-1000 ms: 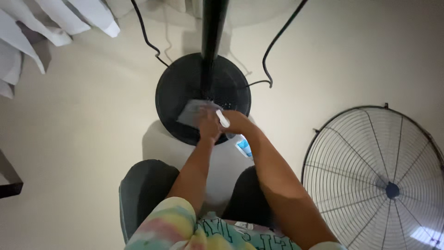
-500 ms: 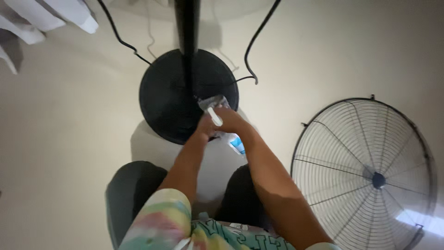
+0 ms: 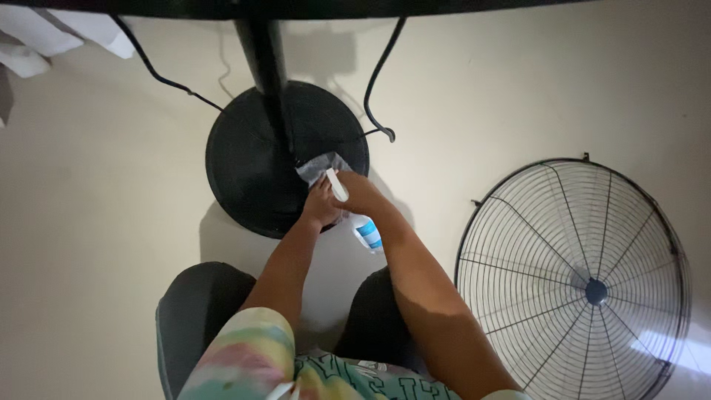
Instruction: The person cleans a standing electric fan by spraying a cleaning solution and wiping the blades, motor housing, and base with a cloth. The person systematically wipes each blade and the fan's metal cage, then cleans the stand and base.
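View from the head, looking straight down at a pale floor. Nearest the camera: the person's pastel tie-dye shirt [image 3: 252, 355] and two dark knees [image 3: 200, 311], set apart in a crouch that brings both arms over the work between them. The left hand [image 3: 320, 206] presses a small grey wipe [image 3: 320, 166] flat against the round black base [image 3: 259, 159] of a standing fan; the fingers are closed down on the wipe, so that it lies spread on the base beside the pole. The right hand [image 3: 359, 194] is wrapped around the neck of a spray bottle [image 3: 364, 231], its white nozzle [image 3: 338, 185] pointing toward the wipe and its blue-labelled body hanging back toward the wrist, a grip that keeps the spray ready just beside the wiping hand. To the right, well apart from the hands, a round wire fan guard [image 3: 574, 278] lies flat on the floor, detached from the fan. Farther off, the black pole [image 3: 263, 59] rises from the base toward the camera, with black cords [image 3: 378, 81] trailing on either side and white cloth [image 3: 52, 33] at the upper left corner.
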